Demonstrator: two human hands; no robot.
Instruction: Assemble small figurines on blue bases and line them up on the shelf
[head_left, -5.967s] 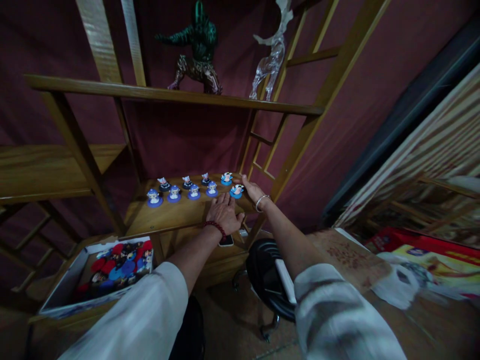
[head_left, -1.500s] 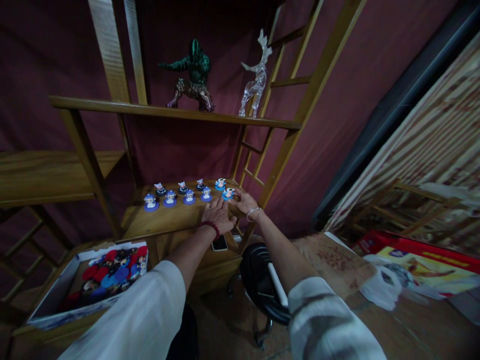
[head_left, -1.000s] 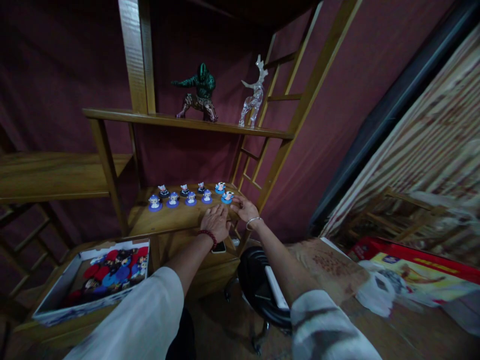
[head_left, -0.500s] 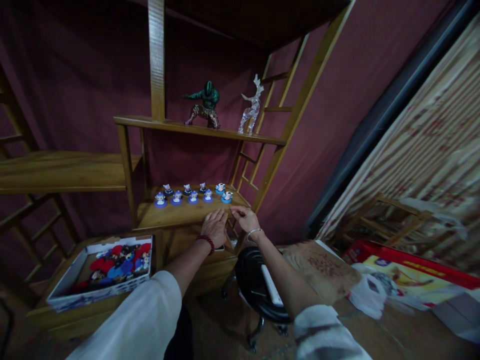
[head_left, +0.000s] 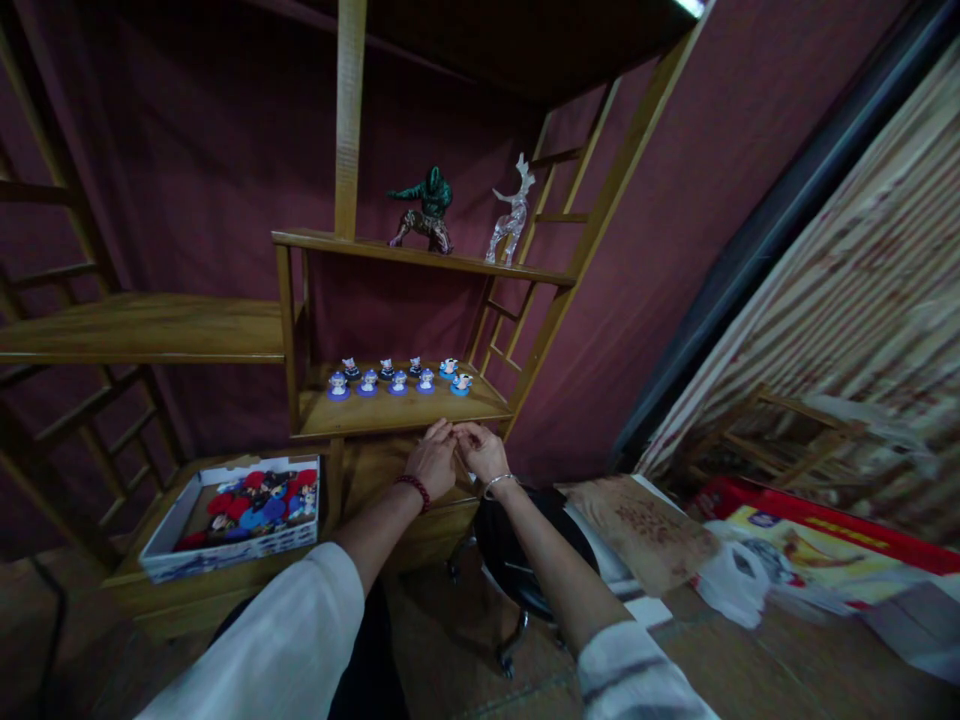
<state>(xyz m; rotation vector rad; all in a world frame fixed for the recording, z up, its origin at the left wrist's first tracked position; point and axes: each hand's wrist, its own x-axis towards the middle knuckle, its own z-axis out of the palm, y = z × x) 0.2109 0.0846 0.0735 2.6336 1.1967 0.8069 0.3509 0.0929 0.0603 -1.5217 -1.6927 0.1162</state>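
In front of the small shelf's front edge, my left hand (head_left: 433, 458) and my right hand (head_left: 481, 452) meet with fingertips together. The fingers of both are closed; anything between them is too small or hidden to make out. Just beyond them, on the wooden shelf (head_left: 390, 413), stand small figurines in two rows. Several purple-based figurines (head_left: 367, 384) and a blue-based figurine (head_left: 460, 385) form the front row. Behind are dark-based figurines (head_left: 386, 370) and another blue-based figurine (head_left: 448, 368).
A patterned box (head_left: 240, 548) of mixed red, blue and black figurines sits at lower left. Above stand a green crouching statue (head_left: 431, 205) and a clear deer (head_left: 511, 218). A black wheeled stool (head_left: 532, 550) is below my right arm, with a white plastic bag (head_left: 733, 580) farther right.
My right hand has moved left and now meets my left hand, whose fingers have curled in. The view has shifted, so the shelf appears farther right. The figurines stand as before.
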